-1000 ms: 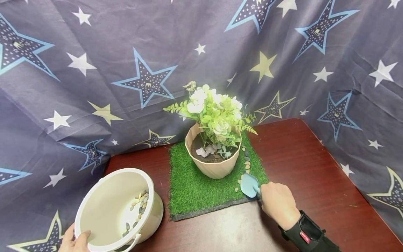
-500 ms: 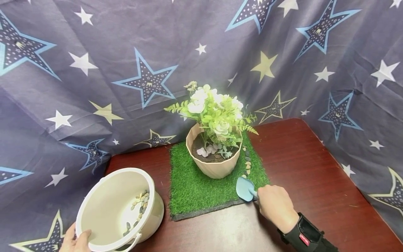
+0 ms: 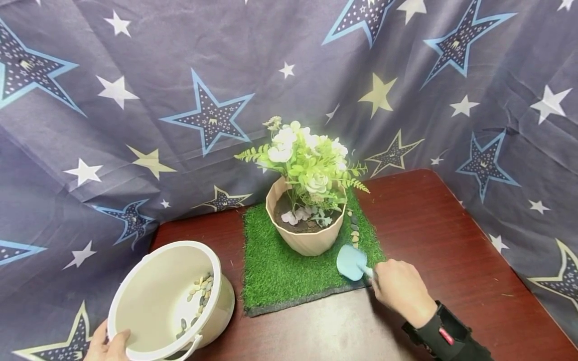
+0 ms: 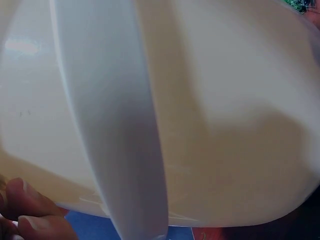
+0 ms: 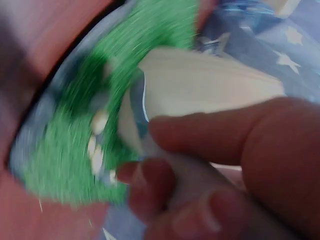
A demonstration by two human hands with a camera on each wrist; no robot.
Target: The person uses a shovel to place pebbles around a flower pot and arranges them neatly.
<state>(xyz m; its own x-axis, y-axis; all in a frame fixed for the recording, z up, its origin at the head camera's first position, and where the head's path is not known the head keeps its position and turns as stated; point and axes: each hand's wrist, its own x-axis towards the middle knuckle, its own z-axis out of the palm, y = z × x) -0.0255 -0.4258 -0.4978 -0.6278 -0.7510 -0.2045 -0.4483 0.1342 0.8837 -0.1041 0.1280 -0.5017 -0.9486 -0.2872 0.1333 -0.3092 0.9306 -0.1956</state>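
Note:
In the head view, my right hand [image 3: 402,288] grips the handle of a small light-blue toy shovel [image 3: 352,262]. Its blade is over the front right corner of the artificial grass mat [image 3: 275,281]. In the right wrist view, thumb and fingers wrap the shovel's handle [image 5: 200,175]. Just behind the blade, a short row of pebbles [image 3: 355,234] runs along the mat's right side. At lower left, my left hand [image 3: 107,346] holds the rim of a cream bucket [image 3: 118,301], which leans toward the mat. Several pebbles [image 3: 202,296] lie inside it. Fingertips [image 4: 37,225] show beside the bucket wall in the left wrist view.
A beige faceted pot [image 3: 311,243] with soil, white flowers [image 3: 282,145] and green leaves stands on the mat. Beneath everything is a reddish-brown table [image 3: 420,215]. Star-patterned cloth [image 3: 271,65] hangs close behind and along both sides.
My right hand has drawn the shovel left and toward the front edge of the mat, then slightly back up. Loose pebbles beside the blade are no longer visible. My left hand and the bucket stay put.

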